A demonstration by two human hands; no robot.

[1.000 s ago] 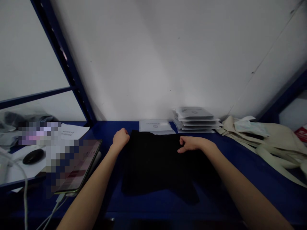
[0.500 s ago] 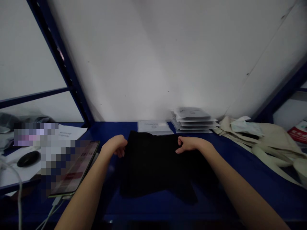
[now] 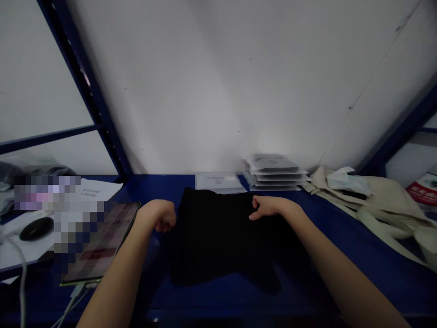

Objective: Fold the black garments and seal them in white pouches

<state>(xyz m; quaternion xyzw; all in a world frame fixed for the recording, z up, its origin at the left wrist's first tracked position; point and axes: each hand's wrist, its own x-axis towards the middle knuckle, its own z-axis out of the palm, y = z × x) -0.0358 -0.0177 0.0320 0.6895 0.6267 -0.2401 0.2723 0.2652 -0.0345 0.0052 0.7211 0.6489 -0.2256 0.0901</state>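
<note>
A black garment (image 3: 218,237) lies folded on the blue table, its folds and exact kind lost in the dark. My left hand (image 3: 165,216) is closed at the garment's upper left edge, its fingers curled against the cloth. At the upper right side, my right hand (image 3: 265,207) pinches the cloth, with the thumb below the bent forefinger; its other fingers are hidden. The lower edge of the garment spreads loosely toward me, with one part sticking out at the lower right.
Behind the garment lies a flat white package (image 3: 218,182), beside a stack of similar packages (image 3: 273,171). Beige cloth (image 3: 385,205) is heaped at the right. On the left are a tablet (image 3: 102,246) with a cable, a black mouse (image 3: 37,228) and paper sheets (image 3: 95,189).
My left hand has shifted slightly left and down, its fingers curled tighter, and the garment's left edge is drawn a little outward. My right hand has barely moved.
</note>
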